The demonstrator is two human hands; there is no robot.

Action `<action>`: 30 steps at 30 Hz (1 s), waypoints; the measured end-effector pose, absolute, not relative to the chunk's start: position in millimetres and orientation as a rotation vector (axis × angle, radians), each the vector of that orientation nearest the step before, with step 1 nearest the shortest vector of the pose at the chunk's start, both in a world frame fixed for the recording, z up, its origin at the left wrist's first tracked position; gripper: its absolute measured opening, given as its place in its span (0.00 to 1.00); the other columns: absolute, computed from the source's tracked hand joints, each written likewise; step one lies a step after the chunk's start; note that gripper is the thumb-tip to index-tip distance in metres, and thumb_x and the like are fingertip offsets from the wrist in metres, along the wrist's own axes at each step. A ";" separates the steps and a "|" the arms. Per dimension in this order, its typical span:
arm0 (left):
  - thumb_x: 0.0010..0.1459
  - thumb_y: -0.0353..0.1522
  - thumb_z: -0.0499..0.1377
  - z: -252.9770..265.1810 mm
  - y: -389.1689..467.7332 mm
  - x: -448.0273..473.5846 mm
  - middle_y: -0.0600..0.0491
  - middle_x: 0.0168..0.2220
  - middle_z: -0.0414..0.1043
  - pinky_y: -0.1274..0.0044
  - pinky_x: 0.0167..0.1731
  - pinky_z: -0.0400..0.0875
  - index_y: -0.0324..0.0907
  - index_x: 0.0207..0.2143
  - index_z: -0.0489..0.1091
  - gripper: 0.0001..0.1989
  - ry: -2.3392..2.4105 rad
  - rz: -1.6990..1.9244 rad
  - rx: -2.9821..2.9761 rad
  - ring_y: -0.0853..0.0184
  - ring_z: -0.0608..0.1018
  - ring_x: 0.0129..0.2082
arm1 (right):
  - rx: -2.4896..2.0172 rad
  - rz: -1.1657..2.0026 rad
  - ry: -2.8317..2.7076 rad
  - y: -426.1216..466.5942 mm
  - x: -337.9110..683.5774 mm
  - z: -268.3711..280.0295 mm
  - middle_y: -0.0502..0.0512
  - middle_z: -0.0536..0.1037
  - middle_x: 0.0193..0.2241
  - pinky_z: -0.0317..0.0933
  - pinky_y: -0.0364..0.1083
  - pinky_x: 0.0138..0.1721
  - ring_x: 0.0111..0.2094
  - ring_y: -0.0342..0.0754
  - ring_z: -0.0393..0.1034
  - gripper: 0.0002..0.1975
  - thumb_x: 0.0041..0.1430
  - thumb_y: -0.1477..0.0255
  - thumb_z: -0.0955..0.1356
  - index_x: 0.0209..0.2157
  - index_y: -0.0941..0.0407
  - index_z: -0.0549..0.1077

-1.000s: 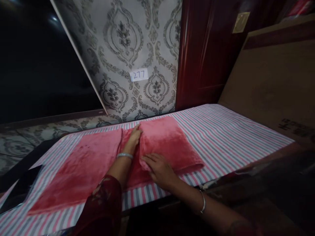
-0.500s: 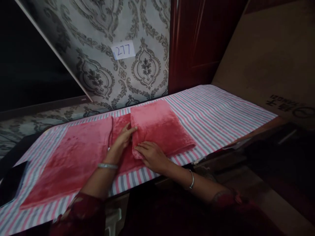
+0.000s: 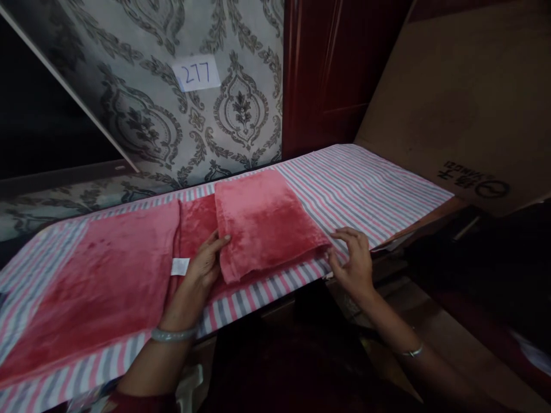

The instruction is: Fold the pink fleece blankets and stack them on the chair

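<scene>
A pink plush cloth [image 3: 262, 215] lies with its right part folded over into a squarish panel. Its left part [image 3: 116, 258] is spread wide, and a darker strip shows between the two. A small white label [image 3: 179, 266] sticks out at the inner edge of the left part. My left hand [image 3: 206, 261] grips the folded panel's left edge, thumb on top and fingers partly hidden under it. At the panel's front right corner, my right hand [image 3: 355, 261] has its fingers apart, thumb and fingertips close to the corner; whether they touch it is hard to tell.
A striped sheet [image 3: 357, 183] covers the table. Along the back are patterned wallpaper with a paper marked 277 [image 3: 197, 73], a dark screen [image 3: 47, 109] and a dark red door [image 3: 322, 74]. A large cardboard box [image 3: 456, 97] stands at right.
My right hand has moved right, from the panel's front left corner to its front right corner. My left hand stays at the left edge. The white label is now in full view.
</scene>
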State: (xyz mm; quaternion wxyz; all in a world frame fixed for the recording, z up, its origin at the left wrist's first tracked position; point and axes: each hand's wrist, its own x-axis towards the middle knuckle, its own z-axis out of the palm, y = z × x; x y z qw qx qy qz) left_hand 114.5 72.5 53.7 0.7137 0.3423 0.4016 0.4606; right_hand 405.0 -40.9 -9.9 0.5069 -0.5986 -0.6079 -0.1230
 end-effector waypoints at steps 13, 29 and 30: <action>0.38 0.26 0.73 38.3 70.0 105.6 0.52 0.35 0.81 0.69 0.44 0.78 0.40 0.39 0.74 0.23 1.006 1.150 0.737 0.58 0.83 0.40 | -1.542 -0.037 -1.311 -29.3 404.2 -20.6 0.50 0.74 0.26 0.63 0.45 0.30 0.26 0.46 0.67 0.09 0.63 0.63 0.66 0.34 0.53 0.74; 0.29 0.42 0.77 33.7 68.2 102.1 0.58 0.22 0.73 0.79 0.23 0.69 0.40 0.24 0.71 0.24 1.121 1.065 0.860 0.71 0.73 0.21 | -1.450 -0.170 -1.515 -43.1 392.9 -39.3 0.55 0.76 0.33 0.68 0.45 0.33 0.32 0.47 0.74 0.15 0.70 0.69 0.63 0.52 0.54 0.77; 0.29 0.42 0.77 34.2 67.4 102.1 0.58 0.22 0.73 0.80 0.22 0.68 0.40 0.24 0.70 0.25 1.126 1.054 0.866 0.72 0.72 0.20 | -1.461 -0.186 -1.527 -42.8 394.0 -40.4 0.54 0.75 0.32 0.67 0.44 0.32 0.30 0.47 0.73 0.15 0.70 0.69 0.62 0.52 0.54 0.77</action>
